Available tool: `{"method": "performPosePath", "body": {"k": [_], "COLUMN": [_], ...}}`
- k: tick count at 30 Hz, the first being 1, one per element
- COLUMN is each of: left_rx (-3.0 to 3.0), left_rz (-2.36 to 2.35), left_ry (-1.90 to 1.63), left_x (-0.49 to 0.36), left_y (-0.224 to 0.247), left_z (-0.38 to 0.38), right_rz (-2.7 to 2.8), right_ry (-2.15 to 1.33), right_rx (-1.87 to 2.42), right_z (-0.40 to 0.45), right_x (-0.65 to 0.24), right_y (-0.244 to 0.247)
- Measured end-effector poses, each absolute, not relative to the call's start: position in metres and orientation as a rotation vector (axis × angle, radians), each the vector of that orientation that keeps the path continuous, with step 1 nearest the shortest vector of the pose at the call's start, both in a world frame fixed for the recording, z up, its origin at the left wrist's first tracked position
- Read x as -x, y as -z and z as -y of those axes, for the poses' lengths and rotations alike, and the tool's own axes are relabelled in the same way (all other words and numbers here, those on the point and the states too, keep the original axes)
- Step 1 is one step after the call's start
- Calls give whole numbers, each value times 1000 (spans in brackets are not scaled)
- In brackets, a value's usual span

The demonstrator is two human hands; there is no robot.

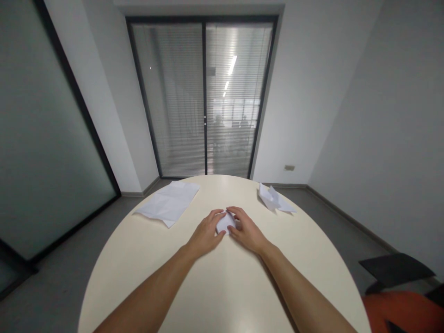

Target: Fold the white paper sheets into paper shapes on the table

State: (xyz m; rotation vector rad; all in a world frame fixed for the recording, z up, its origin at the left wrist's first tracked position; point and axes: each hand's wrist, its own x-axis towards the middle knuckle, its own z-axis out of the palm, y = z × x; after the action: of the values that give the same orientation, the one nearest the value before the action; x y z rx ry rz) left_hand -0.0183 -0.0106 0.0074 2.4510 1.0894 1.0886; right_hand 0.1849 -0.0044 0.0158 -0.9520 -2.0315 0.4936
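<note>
Head view: we saw both of our own hands meeting over the pale, round desk (225, 284), near the middle of its width, with our forearms reaching in from the lower edge. Between them lay the small folded paper (225, 223), white and compact, partly covered by our fingers. Our left hand (207, 233) was closed on its left side, the fingers curled over the far edge and the thumb set along the near one. Our right hand (248, 230) gripped the opposite side in much the same way, fingers bent at the far edge and thumb on the nearer part. We could not tell how many layers the fold had.

Beyond our left hand, and well apart from it, we had a large creased sheet (169, 202) spread near the desk's far left edge, its near corner curling slightly. On the far right we saw a crumpled paper (270, 198), with one flap standing up and a pointed end toward the rim.

Past the desk we faced a dark-framed glass door (204, 83) with blinds, and a wall socket (289, 168) low to its right. At our lower right stood a chair (402, 310) with a red-orange seat; a frosted panel (45, 138) rose on the left.
</note>
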Motion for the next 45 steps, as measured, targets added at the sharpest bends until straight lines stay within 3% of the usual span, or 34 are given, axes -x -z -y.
{"method": "performPosePath", "body": {"k": [7,21,31,45], "left_rx": [-2384,-2416,-2358,-2348], "left_rz": [-1171,-1255,-1297,-1181], "left_ry": [-1239,-1199,-1226,-1349], "left_x": [14,14,14,15], "left_y": [-12,-15,-15,-20], "left_z": [9,13,13,13], "right_rz": [1886,2062,1973,1999], "right_ry": [-609,-361,-607,-425], "right_rx": [1043,991,1060,991], "right_z": [3,12,11,11], "right_x": [-183,-185,-182,-184], "right_y": [-21,-35,-33,-30]}}
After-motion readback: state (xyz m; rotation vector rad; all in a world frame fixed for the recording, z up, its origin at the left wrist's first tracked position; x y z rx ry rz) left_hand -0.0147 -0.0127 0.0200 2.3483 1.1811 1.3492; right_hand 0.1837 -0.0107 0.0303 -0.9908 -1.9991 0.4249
